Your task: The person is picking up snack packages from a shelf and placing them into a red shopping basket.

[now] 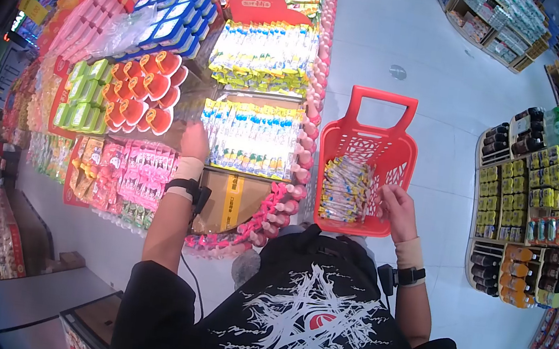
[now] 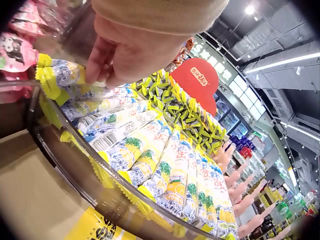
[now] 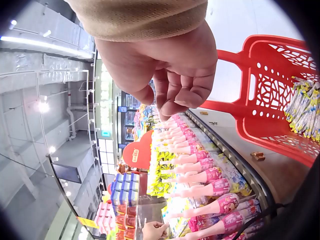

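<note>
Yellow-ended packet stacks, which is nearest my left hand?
The front stack, your left hand at its left end; the back stack sits by the red sign.

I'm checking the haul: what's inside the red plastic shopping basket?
Inside the red plastic shopping basket lies a heap of slim white-and-yellow wrapped packets. Lower layers and the basket floor beneath are covered.

Close wrist views, both apparently tilted

Bright ceiling lights, glare on packets, dark fisheye edges
</note>
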The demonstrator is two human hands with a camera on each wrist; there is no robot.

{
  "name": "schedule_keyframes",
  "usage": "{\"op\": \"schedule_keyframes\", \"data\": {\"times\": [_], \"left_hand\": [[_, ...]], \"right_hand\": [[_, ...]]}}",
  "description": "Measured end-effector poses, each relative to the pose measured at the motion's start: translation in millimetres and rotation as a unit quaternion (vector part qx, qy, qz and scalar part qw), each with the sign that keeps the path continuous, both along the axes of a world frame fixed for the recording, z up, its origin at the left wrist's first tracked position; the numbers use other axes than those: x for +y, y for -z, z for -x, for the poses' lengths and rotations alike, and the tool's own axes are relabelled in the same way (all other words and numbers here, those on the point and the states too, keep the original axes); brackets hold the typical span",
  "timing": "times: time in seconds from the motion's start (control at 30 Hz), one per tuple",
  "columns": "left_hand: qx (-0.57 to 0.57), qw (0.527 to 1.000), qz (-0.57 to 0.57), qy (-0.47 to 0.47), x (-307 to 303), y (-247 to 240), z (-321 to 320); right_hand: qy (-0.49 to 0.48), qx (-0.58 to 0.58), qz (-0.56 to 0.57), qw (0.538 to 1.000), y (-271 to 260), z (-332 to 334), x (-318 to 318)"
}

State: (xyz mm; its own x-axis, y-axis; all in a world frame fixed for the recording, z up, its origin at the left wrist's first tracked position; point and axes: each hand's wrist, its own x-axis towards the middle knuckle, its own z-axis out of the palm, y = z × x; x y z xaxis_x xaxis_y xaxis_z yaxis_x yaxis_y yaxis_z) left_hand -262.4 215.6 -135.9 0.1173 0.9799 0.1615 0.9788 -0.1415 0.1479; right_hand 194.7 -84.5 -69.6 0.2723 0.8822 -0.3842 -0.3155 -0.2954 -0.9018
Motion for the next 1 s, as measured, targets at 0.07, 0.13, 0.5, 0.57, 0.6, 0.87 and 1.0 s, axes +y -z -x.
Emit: {"op": "schedule_keyframes", "data": {"times": [0.07,0.13,0.5,0.57,0.6,0.87,1.0], "left_hand": [[-0.005,1.000,0.005,0.007,1,1,2],[-0.021,0.999,0.015,0.021,6,1,7],[-0.029,0.996,-0.080,-0.008,-42,-57,-60],[-0.082,0.993,-0.077,0.021,-50,-69,-84],[-0.109,0.991,-0.068,0.029,-57,-76,-98],[-0.232,0.968,-0.060,0.069,-95,-105,-188],[-0.265,0.963,-0.021,0.053,-119,-118,-231]], "right_hand": [[-0.003,0.001,0.000,1.000,0,-5,-1],[-0.001,0.001,0.003,1.000,-1,-10,-2],[-0.006,0.022,0.003,1.000,7,-62,-12],[-0.006,0.021,-0.001,1.000,12,-76,-15],[-0.007,0.019,0.002,1.000,15,-83,-17],[-0.017,0.019,0.034,0.999,34,-145,-29],[-0.037,0.019,0.039,0.998,45,-172,-31]]}}
